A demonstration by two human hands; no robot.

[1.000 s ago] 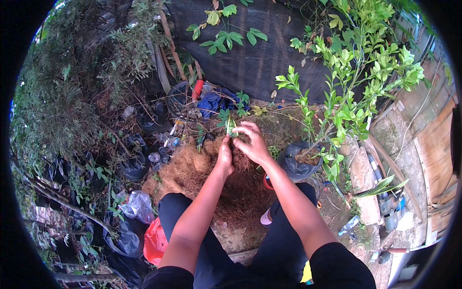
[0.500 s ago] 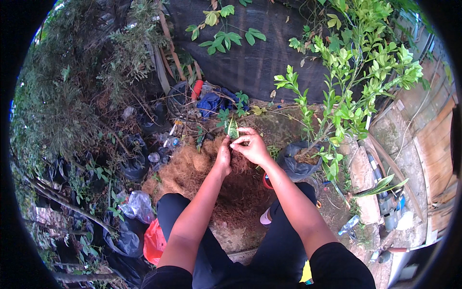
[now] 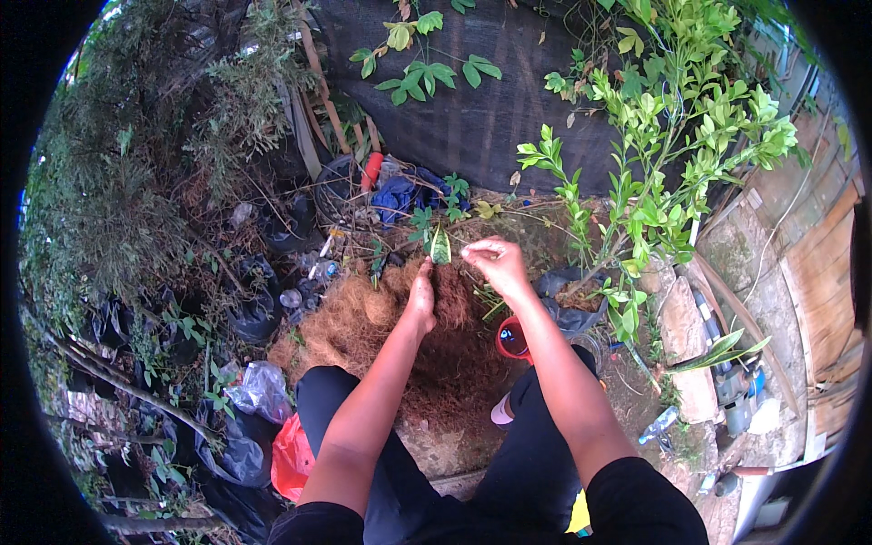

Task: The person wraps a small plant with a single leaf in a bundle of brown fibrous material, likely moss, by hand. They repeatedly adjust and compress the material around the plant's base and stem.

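My left hand (image 3: 421, 297) is closed on the lower end of a short snake plant leaf (image 3: 440, 247), green with yellow edges, which stands upright above the fingers. Just right of the leaf and apart from it, my right hand (image 3: 499, 263) has its thumb and fingers pinched together. Whatever lies in that pinch, if anything, is too small to make out. Below both hands spreads a heap of brown coconut fibre (image 3: 354, 318), paler on the left and darker at the middle. Under my right forearm sits a red cup (image 3: 502, 343) with dark liquid in it.
A potted shrub in a black plastic bag (image 3: 568, 313) stands to the right. Clear plastic (image 3: 259, 391) and a red plastic bag (image 3: 291, 457) lie at the left. Dark netting (image 3: 481, 118) closes off the back. Long striped leaves (image 3: 718, 354) lie farther right.
My right hand has drawn away from the leaf to the right, uncovering the red cup. My left hand keeps the leaf in nearly the same place.
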